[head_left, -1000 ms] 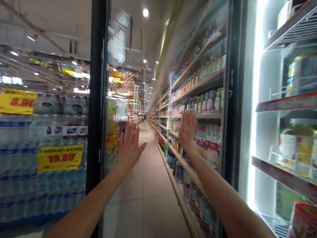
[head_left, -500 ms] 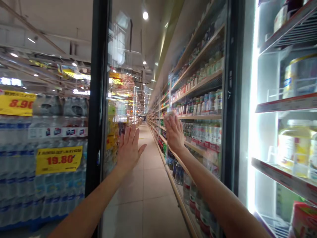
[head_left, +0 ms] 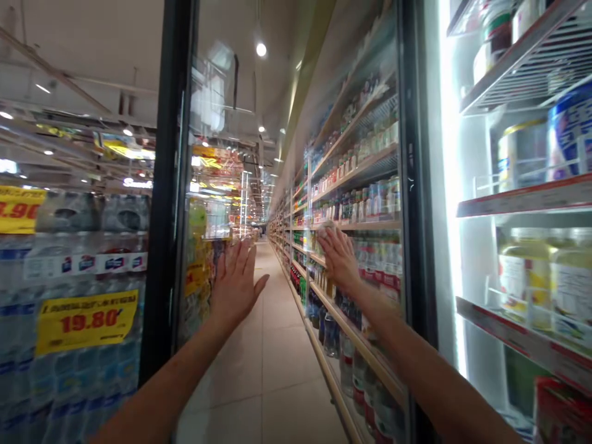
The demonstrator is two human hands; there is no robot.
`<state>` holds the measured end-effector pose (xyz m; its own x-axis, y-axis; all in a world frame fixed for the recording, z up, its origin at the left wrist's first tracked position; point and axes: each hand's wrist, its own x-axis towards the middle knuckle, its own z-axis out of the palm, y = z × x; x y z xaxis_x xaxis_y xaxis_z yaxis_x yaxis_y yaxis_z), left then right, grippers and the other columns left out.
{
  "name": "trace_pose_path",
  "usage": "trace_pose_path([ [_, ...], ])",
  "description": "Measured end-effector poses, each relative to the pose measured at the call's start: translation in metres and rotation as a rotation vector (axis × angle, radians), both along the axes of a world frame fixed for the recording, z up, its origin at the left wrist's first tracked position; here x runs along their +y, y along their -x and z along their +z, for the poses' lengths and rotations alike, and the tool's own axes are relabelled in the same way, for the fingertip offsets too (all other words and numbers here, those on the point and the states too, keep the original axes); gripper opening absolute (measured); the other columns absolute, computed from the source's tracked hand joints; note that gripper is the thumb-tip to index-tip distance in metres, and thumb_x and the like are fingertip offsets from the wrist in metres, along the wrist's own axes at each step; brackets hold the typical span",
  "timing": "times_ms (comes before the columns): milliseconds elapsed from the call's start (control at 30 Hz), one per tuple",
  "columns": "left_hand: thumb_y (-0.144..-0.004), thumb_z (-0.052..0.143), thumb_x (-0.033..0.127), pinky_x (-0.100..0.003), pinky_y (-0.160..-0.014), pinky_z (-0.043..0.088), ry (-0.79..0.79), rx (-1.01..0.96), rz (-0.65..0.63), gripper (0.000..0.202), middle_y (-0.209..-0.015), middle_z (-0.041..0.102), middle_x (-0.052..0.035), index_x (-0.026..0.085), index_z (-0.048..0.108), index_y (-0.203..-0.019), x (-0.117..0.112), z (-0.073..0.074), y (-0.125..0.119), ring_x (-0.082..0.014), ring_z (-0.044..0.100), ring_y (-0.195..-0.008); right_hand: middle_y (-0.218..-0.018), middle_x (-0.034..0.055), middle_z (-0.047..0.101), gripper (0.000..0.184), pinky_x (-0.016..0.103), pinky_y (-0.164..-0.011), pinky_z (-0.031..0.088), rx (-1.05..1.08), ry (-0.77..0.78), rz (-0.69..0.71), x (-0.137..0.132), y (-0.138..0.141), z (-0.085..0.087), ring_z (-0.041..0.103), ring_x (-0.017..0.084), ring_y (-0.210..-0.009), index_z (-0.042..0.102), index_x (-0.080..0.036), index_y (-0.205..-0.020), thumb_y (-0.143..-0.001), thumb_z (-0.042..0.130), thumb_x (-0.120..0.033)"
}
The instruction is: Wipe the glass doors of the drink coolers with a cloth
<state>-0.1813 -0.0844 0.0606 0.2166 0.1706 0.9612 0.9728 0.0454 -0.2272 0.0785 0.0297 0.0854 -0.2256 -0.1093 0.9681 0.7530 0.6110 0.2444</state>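
Observation:
A glass cooler door (head_left: 167,185) with a black frame stands swung out in front of me. My left hand (head_left: 237,280) lies flat against the glass on its left half, fingers stretched and thumb apart, holding nothing. My right hand (head_left: 341,259) is pressed to the glass farther right, its fingers over a pale, crumpled cloth (head_left: 327,227). Only the cloth's upper edge shows above the fingertips; the rest is hidden beneath the hand.
To the right is a lit cooler with wire shelves (head_left: 527,197) holding bottles (head_left: 525,277) and cans. Shrink-wrapped water bottles (head_left: 87,259) with yellow price signs (head_left: 87,320) are stacked on the left. A tiled aisle (head_left: 282,345) and stocked shelves show in the glass.
My right hand has slid a little to the right across the glass with the cloth. The left hand stays flat on the door. The view has turned slightly right.

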Motion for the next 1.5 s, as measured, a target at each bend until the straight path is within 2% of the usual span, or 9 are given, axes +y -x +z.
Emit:
trace_pose_path([
  [200,-0.088,0.037,0.046,-0.052,-0.11,0.017,0.003,0.007,-0.009,0.065,-0.147,0.03,-0.0173,0.009,0.028,-0.14,-0.001,0.018,0.001,-0.0301,0.023,-0.138,-0.147,0.0147,0.031,0.051,0.057,-0.109,0.024,0.7,0.111,0.002,0.027,-0.061,0.032,0.019,0.029,-0.139,0.041,-0.012,-0.136,-0.087,0.031,-0.022],
  [267,-0.088,0.037,0.043,-0.052,-0.109,0.018,-0.012,-0.006,-0.01,0.063,-0.147,0.03,-0.0179,0.008,0.029,-0.14,0.001,0.017,-0.001,-0.0305,0.023,-0.137,-0.146,0.0126,0.034,0.051,0.056,-0.109,0.024,0.603,0.077,0.013,0.023,-0.048,0.041,0.02,0.027,-0.139,0.042,-0.015,-0.136,-0.087,0.03,-0.021],
  [433,-0.089,0.035,0.041,-0.05,-0.11,0.018,-0.065,0.001,-0.009,0.06,-0.146,0.032,-0.0181,0.007,0.031,-0.139,0.001,0.021,0.0,-0.029,0.024,-0.137,-0.145,0.002,0.038,0.048,0.046,-0.111,0.026,-0.073,-0.053,0.016,-0.001,0.014,0.04,0.018,0.022,-0.141,0.045,-0.027,-0.134,-0.086,0.038,-0.02],
  [500,-0.089,0.033,0.039,-0.05,-0.11,0.017,-0.072,0.008,-0.001,0.058,-0.145,0.032,-0.0181,0.007,0.032,-0.138,-0.003,0.028,0.006,-0.0284,0.025,-0.137,-0.145,0.0034,0.039,0.047,0.047,-0.11,0.027,-0.014,-0.028,0.008,-0.001,0.008,0.045,0.021,0.023,-0.14,0.048,-0.025,-0.132,-0.086,0.038,-0.02],
  [667,-0.088,0.032,0.038,-0.052,-0.109,0.021,-0.031,-0.064,0.052,0.06,-0.146,0.03,-0.0196,0.003,0.033,-0.136,-0.014,0.045,0.018,-0.0307,0.025,-0.137,-0.146,0.0158,0.033,0.049,0.055,-0.109,0.023,0.544,0.062,0.011,0.007,-0.015,0.069,0.021,0.029,-0.139,0.045,-0.01,-0.133,-0.087,0.029,-0.019],
  [900,-0.088,0.031,0.037,-0.049,-0.11,0.021,0.01,-0.021,0.09,0.06,-0.147,0.029,-0.0162,0.004,0.032,-0.138,-0.019,0.042,0.027,-0.0276,0.024,-0.138,-0.145,-0.0007,0.038,0.05,0.043,-0.113,0.022,-0.211,-0.061,0.057,-0.03,0.089,0.041,0.016,0.019,-0.141,0.046,-0.028,-0.133,-0.085,0.041,-0.015],
  [1100,-0.089,0.032,0.036,-0.047,-0.111,0.019,0.051,0.024,0.131,0.058,-0.147,0.03,-0.0141,0.006,0.033,-0.138,-0.026,0.034,0.038,-0.0263,0.027,-0.137,-0.149,0.0087,0.03,0.051,0.048,-0.113,0.019,0.287,0.103,0.027,-0.039,0.1,0.06,0.011,0.024,-0.142,0.041,-0.017,-0.137,-0.086,0.037,-0.013],
  [1333,-0.09,0.033,0.032,-0.045,-0.111,0.019,-0.084,-0.004,0.077,0.058,-0.146,0.031,-0.0164,0.009,0.023,-0.142,-0.047,0.03,0.049,-0.0243,0.025,-0.138,-0.146,-0.0004,0.038,0.05,0.043,-0.114,0.019,-0.424,-0.117,0.124,-0.059,0.154,0.041,0.016,0.017,-0.141,0.042,-0.028,-0.135,-0.087,0.041,-0.013],
  [1500,-0.09,0.036,0.034,-0.048,-0.11,0.02,-0.132,-0.024,0.051,0.06,-0.147,0.03,-0.0172,0.012,0.019,-0.144,-0.063,0.028,0.061,-0.0253,0.024,-0.138,-0.148,0.0066,0.032,0.052,0.052,-0.113,0.018,0.036,0.077,0.148,-0.061,0.16,0.077,0.012,0.024,-0.142,0.039,-0.022,-0.138,-0.087,0.037,-0.01],
])
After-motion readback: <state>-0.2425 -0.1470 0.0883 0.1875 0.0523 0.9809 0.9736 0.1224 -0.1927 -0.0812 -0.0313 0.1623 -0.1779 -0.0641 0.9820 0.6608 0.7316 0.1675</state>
